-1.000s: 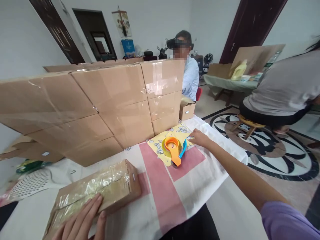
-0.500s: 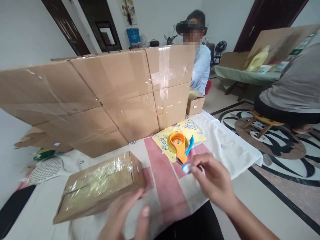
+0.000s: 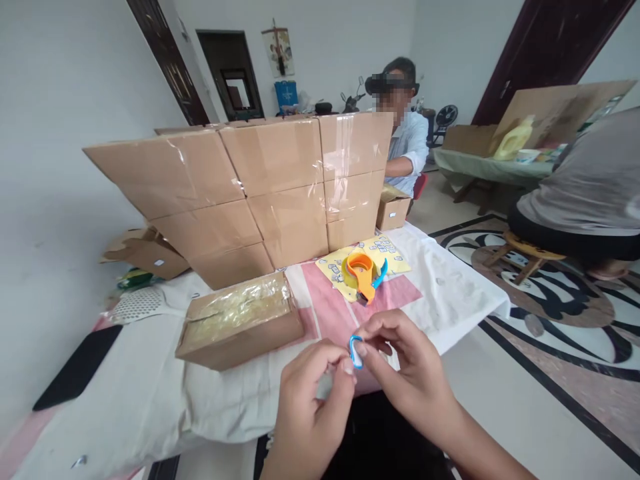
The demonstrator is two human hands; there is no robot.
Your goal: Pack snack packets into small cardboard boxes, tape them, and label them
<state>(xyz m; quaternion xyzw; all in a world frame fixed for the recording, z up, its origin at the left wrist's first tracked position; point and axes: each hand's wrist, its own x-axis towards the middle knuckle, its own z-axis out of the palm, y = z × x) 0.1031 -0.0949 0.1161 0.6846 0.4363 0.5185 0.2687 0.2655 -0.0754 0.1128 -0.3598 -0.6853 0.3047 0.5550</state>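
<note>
The right hand (image 3: 415, 360) pinches a small, curled white label with a blue border (image 3: 357, 352), at six o'clock from the orange plastic tape dispenser (image 3: 367, 285). The left hand (image 3: 306, 412) closes in at eight o'clock, contact unclear. Likely feather-light, flexible and easily creased, the label is best held by its edges.

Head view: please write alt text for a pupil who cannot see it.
The wearer's right hand holds a small blue-and-white piece, with the left hand close beside it. Beyond, a taped cardboard box, an orange tape dispenser and stacked boxes sit on a cloth-covered table.
</note>
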